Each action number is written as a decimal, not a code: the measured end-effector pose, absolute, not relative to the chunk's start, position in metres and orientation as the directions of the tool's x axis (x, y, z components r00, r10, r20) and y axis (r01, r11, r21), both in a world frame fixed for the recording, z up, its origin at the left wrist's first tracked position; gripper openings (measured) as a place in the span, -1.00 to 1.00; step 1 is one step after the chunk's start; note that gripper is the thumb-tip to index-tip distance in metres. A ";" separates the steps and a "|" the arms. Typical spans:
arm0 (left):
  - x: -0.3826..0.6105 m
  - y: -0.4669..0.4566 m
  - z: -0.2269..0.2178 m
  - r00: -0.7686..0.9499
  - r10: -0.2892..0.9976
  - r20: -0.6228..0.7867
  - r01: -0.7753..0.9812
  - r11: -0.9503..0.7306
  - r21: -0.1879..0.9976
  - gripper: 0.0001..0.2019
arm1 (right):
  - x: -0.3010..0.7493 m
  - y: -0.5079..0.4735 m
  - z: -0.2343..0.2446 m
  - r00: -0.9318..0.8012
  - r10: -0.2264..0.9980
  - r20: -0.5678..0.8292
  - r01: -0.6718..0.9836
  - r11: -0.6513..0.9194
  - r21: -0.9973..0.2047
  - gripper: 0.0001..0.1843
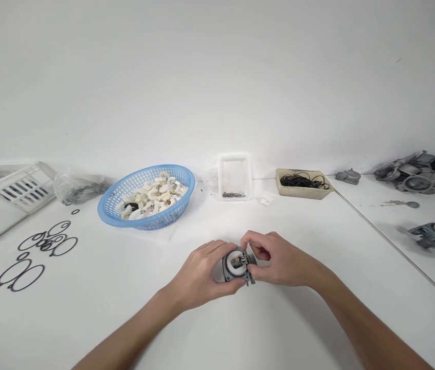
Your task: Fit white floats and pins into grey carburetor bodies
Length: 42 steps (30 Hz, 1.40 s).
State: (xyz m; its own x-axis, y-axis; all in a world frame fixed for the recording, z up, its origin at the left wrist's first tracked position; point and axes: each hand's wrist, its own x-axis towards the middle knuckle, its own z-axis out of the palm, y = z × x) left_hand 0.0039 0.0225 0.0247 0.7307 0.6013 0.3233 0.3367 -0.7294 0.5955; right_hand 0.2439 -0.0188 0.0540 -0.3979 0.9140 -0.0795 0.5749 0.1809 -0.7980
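Your left hand (pixel 205 270) and right hand (pixel 279 259) partly hide the carburetor (pixel 236 264). The left edge crops the crate (pixel 28 192), the right the metal pile (pixel 420 181); the tray (pixel 235 176) holds bits (pixel 233 195) too small to tell.

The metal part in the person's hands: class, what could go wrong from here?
The left hand grips the metal part by its edges and might let it slip. The right hand, close to the white ring inside, could knock that ring askew. Small metal pieces lie loose in the open white tray; a bump might spill them.
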 end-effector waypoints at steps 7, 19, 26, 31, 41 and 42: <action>0.004 0.023 0.025 0.731 0.600 0.326 0.343 -0.736 0.584 -0.56 | 0.246 -0.019 0.053 -0.410 0.910 -0.067 0.575 0.201 -0.793 -0.78; 0.003 0.023 0.027 0.731 0.605 0.315 0.353 -0.730 0.585 -0.58 | 0.246 -0.018 0.052 -0.416 0.907 -0.070 0.543 0.186 -0.819 -0.77; 0.003 0.022 0.028 0.736 0.609 0.296 0.360 -0.723 0.590 -0.59 | 0.245 -0.017 0.052 -0.395 0.917 -0.062 0.557 0.185 -0.809 -0.76; 0.003 0.022 0.028 0.738 0.610 0.290 0.363 -0.720 0.592 -0.59 | 0.244 -0.019 0.053 -0.388 0.919 -0.065 0.574 0.186 -0.797 -0.79; 0.002 0.021 0.027 0.739 0.613 0.280 0.364 -0.713 0.599 -0.62 | 0.245 -0.019 0.052 -0.423 0.904 -0.066 0.550 0.199 -0.812 -0.78; 0.002 0.021 0.027 0.739 0.612 0.282 0.363 -0.714 0.598 -0.61 | 0.245 -0.019 0.052 -0.422 0.904 -0.066 0.549 0.197 -0.812 -0.78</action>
